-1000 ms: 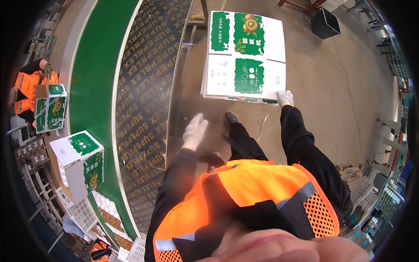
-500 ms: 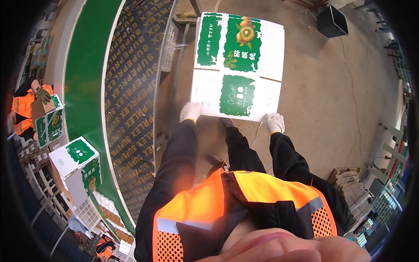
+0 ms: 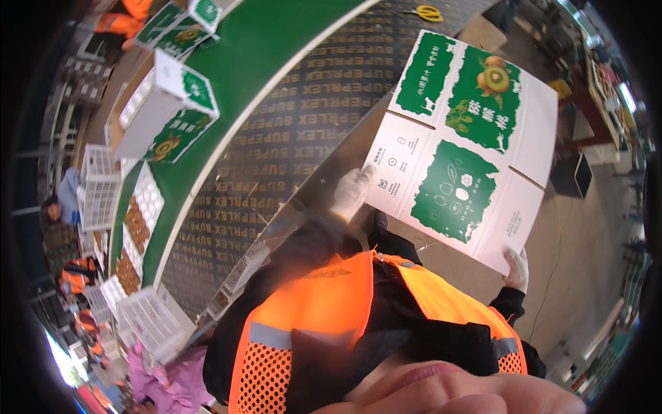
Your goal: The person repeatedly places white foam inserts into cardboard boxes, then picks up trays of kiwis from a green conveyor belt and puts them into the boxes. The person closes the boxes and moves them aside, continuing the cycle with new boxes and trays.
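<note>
A flattened white cardboard carton (image 3: 424, 138) with green printed panels and kiwifruit pictures hangs in front of me. My left hand (image 3: 353, 192), in a white knitted glove, grips its near left edge. At the near right corner, my right hand (image 3: 516, 268), gloved alike, pinches the edge, with the thumb on the printed face. The carton is tilted, its far left corner reaching over the dark patterned work surface (image 3: 276, 145). Fingers under the cardboard are hidden on both hands.
Left of the dark surface runs a green belt (image 3: 248, 62) carrying an assembled carton (image 3: 169, 114). Yellow-handled scissors (image 3: 427, 12) lie at the far end. Fruit trays (image 3: 145, 200) and a white plastic crate (image 3: 155, 321) stand left. A black bin (image 3: 576, 176) is right. Other people work at left.
My view has turned, and the work surface and belt now fill more of the left. The flattened carton has turned clockwise and come nearer the work surface. Both hands keep their hold.
</note>
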Motion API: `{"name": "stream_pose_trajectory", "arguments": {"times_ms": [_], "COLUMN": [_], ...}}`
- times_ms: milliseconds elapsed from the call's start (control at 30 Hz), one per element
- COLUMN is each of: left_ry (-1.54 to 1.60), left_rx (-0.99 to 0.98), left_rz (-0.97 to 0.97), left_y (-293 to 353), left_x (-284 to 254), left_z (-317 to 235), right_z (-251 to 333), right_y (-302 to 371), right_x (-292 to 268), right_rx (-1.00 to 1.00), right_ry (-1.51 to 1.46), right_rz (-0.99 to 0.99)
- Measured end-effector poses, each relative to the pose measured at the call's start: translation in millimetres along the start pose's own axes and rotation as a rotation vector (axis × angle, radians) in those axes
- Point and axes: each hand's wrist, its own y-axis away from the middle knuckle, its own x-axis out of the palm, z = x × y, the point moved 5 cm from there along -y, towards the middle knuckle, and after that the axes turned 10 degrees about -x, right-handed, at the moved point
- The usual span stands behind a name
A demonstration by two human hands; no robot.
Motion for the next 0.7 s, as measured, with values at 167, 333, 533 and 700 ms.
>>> {"name": "stream_pose_trajectory", "arguments": {"times_ms": [167, 333, 533, 700], "left_ry": [0.445, 0.58, -0.229, -0.043], "left_rx": [0.063, -0.211, -0.062, 1.335], "left_rz": [0.06, 0.293, -0.174, -0.744], "left_y": [52.2, 180.3, 296.0, 407.8], "left_x": [-60.9, -57.8, -65.1, -109.7], "left_z": [62.9, 59.3, -56.9, -195.8], "right_z": [160.2, 304.7, 361.3, 351.1], "right_y": [-42.4, 4.6, 25.5, 104.1], "right_x": [189.5, 311.7, 381.2, 418.6], "right_rx": [-0.264, -0.446, -0.909, -0.797], "right_ry": [-0.043, 0.252, 0.445, 0.033], "right_rz": [0.392, 0.719, 0.703, 0.841]}}
